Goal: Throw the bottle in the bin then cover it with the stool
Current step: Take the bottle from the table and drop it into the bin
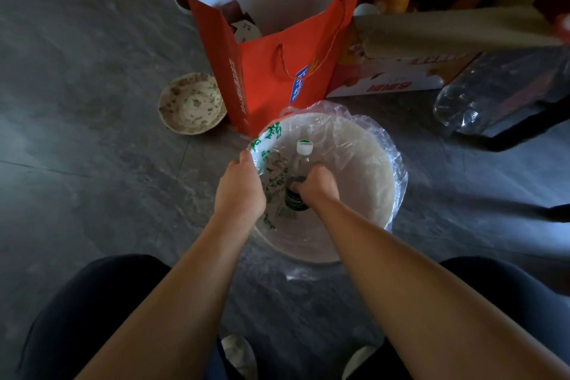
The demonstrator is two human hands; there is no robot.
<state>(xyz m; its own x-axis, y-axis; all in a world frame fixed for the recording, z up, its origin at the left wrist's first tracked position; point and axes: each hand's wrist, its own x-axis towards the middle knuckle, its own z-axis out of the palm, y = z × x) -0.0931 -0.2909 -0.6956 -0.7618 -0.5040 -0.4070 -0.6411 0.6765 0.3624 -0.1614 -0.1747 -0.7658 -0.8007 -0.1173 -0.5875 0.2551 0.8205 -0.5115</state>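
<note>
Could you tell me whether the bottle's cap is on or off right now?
On. The white cap sits on the neck of the bottle, which the right hand holds inside the bin.

- My one head view looks steeply down from above the person's knees, close over the bin (382,170)
- It faces forward toward a red bag (271,71) on grey floor (77,102)

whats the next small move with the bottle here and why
Probably open the right hand and let the bottle drop. The bottle is already inside the bin's plastic-lined mouth, cap pointing away, while the left hand holds the liner at the rim, so only the release seems left.
</note>
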